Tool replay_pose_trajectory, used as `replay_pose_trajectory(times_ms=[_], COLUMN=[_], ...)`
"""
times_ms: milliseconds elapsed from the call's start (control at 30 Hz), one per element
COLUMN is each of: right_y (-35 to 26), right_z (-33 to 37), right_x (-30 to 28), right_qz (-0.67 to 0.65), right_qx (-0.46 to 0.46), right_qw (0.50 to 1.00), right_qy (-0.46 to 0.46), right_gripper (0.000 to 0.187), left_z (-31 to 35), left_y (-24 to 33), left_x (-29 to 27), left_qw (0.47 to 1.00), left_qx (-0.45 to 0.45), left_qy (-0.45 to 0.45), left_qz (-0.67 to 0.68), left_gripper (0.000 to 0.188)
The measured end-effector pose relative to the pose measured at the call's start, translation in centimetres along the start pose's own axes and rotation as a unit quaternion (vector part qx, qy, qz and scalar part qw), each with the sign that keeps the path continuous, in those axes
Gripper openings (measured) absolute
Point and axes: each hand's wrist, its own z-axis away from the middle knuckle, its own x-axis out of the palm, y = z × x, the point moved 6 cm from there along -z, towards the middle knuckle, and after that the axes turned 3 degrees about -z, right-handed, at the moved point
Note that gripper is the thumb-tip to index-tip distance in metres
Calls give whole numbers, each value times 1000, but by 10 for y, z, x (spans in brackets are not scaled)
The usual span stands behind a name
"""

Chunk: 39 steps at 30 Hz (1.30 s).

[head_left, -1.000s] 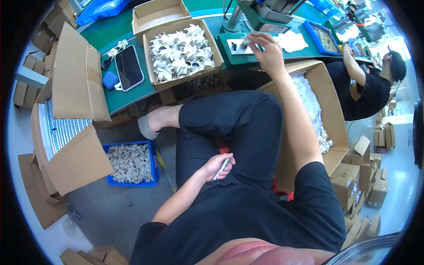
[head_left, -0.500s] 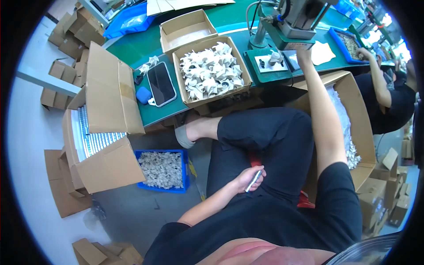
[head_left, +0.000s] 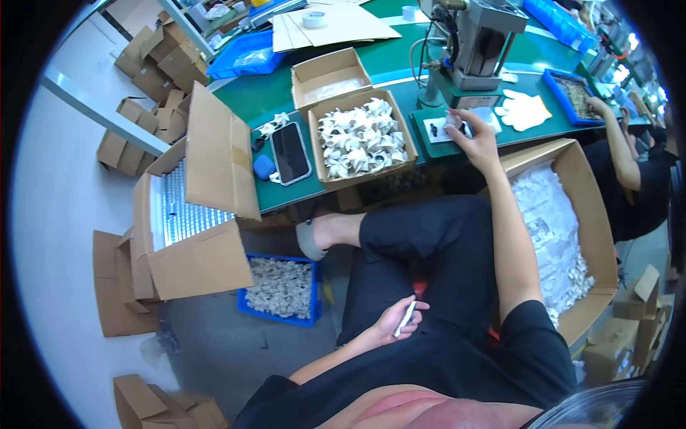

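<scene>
My left hand (head_left: 389,323) rests above my lap, its fingers closed around a short, silvery metal rod (head_left: 404,319). At the bench, my right hand (head_left: 480,139) reaches forward, with thumb and fingers closed on a white bladed impeller (head_left: 451,122). Those fingers partly cover the impeller, which is at the light plate of a green fixture (head_left: 437,149). Directly behind stands a bench press (head_left: 482,53) with a metal cylinder. A cardboard box of white impellers (head_left: 363,139) sits left of the fixture.
A phone (head_left: 291,154) and a blue case (head_left: 264,167) lie left. An open carton (head_left: 204,264) holds shiny metal rods; a blue crate (head_left: 279,319) of small pale parts stands on the floor. A large carton (head_left: 594,214) sits right, a white glove (head_left: 524,110) lies beyond, and a co-worker's arm (head_left: 623,150) is far right.
My right hand has come back from the front of the press to the fixture and closed on the impeller. My left hand keeps the rod. The whole view has shifted.
</scene>
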Motion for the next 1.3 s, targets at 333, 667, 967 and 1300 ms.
replay_pose_trajectory(times_ms=[333, 667, 967, 1300], right_y=[-46, -165, -114, -88], right_z=[32, 17, 203, 117], right_x=[5, 65, 91, 18], right_qz=[74, 89, -90, -10], right_qx=[-62, -220, -15, 22], right_qw=[974, 961, 928, 999], right_qy=[207, 145, -361, -31], right_gripper=[30, 44, 25, 19], left_z=[-32, -27, -37, -53], left_y=[18, 26, 107, 111], left_x=[12, 23, -10, 20], left_qw=[995, 984, 939, 931], left_qx=[-15, -27, 92, 21], left_qy=[-23, -98, -326, -360], left_qz=[-95, -144, 63, -53], left_gripper=[46, 50, 50, 53])
